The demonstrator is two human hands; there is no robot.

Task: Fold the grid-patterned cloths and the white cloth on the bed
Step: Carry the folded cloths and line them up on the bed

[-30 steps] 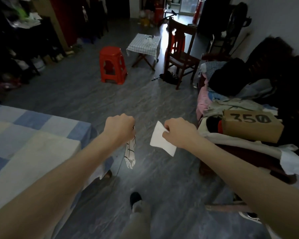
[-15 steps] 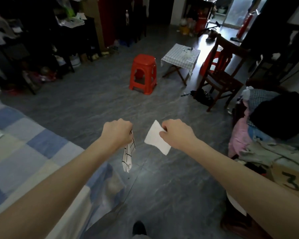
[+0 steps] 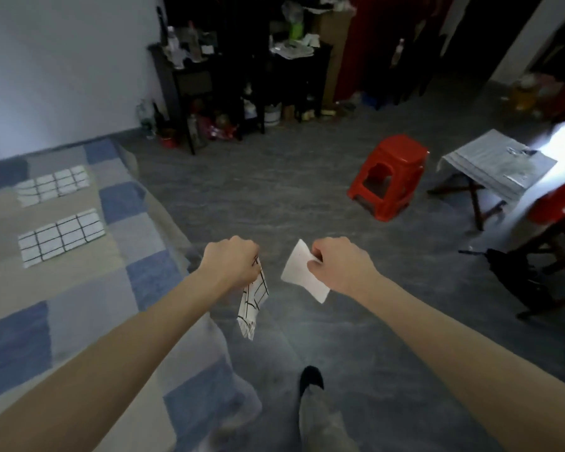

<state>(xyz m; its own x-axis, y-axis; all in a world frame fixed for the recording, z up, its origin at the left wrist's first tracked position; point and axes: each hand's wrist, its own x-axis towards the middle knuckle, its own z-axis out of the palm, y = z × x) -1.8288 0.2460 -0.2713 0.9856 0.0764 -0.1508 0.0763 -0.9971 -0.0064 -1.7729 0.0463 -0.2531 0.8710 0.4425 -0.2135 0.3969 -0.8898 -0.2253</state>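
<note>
Grid-patterned white cloth (image 3: 253,301) hung bunched in clenched left hand (image 3: 230,264); plain white cloth (image 3: 302,272) pinched by right hand (image 3: 341,264), beside checked bed (image 3: 79,288).

We see a red plastic stool (image 3: 388,176) on the grey floor (image 3: 274,190), near a small folding table (image 3: 493,164) draped in checked fabric. Dark cluttered shelves (image 3: 242,76) line the far wall.

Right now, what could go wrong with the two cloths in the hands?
The grid-patterned cloth dangles bunched from the left hand over the floor, not the bed, so a loose grip might drop it on the ground. The white cloth is only pinched at one edge by the right hand and could slip or crumple.
</note>
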